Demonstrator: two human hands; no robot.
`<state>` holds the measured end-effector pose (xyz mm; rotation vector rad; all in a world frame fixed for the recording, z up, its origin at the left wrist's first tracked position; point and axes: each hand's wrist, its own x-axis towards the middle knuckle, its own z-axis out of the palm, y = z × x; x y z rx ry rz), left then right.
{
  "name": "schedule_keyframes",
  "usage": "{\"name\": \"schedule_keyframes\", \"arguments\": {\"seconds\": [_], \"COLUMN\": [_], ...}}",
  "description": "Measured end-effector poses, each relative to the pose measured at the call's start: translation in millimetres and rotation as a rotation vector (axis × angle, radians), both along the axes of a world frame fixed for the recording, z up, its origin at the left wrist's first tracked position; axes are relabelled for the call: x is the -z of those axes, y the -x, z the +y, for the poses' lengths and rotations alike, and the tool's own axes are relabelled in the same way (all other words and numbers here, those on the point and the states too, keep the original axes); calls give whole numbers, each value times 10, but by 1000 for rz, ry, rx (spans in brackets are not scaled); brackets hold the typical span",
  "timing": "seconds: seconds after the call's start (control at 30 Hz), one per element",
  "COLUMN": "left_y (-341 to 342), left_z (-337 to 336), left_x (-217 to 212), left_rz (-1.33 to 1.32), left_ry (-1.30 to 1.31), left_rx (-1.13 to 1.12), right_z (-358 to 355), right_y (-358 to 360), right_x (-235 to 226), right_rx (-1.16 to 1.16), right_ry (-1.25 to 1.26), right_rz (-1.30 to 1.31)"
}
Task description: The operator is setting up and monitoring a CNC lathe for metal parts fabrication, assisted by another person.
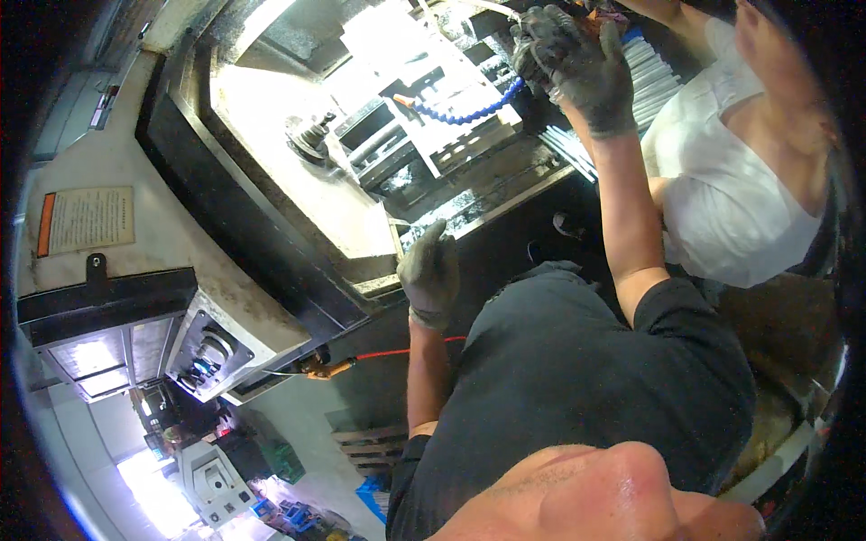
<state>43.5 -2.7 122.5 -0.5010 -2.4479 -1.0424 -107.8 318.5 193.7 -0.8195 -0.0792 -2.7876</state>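
My left hand (pixel 428 278), in a grey work glove, is at the front edge of a machine tool's lit bay. Its fingers are bent in and the thumb side points up; what they close on, if anything, is hidden. Further right and higher, my right hand (pixel 591 86) reaches across in a dirtier grey glove. Its dark, stained fingers curl together beside the machine, and I cannot make out anything in them. Just left of that hand runs a blue segmented coolant hose (pixel 469 117) with an orange nozzle (pixel 403 101).
A metal spindle fitting (pixel 311 135) projects inside the bay. Beside my right hand lies a stack of pale metal rods (pixel 651 77). A person in a white shirt (pixel 735 171) is close on the right. An orange-handled air gun (pixel 329 368) with a red hose hangs below the machine's front edge.
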Motion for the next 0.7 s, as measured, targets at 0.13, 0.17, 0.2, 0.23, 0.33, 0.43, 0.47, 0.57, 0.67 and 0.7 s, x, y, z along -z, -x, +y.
{"name": "schedule_keyframes", "arguments": {"seconds": [0.13, 0.17, 0.2, 0.23, 0.33, 0.43, 0.47, 0.57, 0.67, 0.7], "left_y": [49, 66, 69, 54, 29, 62, 51, 120, 138, 160], "left_z": [11, 9, 6, -2, 12, -54, -17, -109, -180, -174], "left_x": [37, 55, 61, 52, 57, 213, 149, 325, 539, 579], "left_rz": [-46, -19, 8, 7, -103, -219, -351, -291, -332, -306], "left_ry": [-109, -142, -176, -171, -272, -431, -575, -579, -907, -1016], "left_rx": [-11, -6, -2, -13, -70, -137, -175, -278, -289, -322], "right_z": [-165, -239, -315, -391, -628, -1237, -1519, -2285, -2939, -3094], "right_y": [-10, 3, 33, 28, 122, 90, 26, 32, 59, 87], "right_x": [178, 198, 205, 214, 367, 415, 473, 846, 1294, 1496], "right_rx": [117, -44, -94, -105, -58, 12, 115, 61, 166, 238], "right_ry": [-150, -54, -13, -8, -157, -490, -651, -839, -1227, -1344], "right_rz": [-161, 52, 167, 165, -157, -270, -332, -445, -439, -408]}}
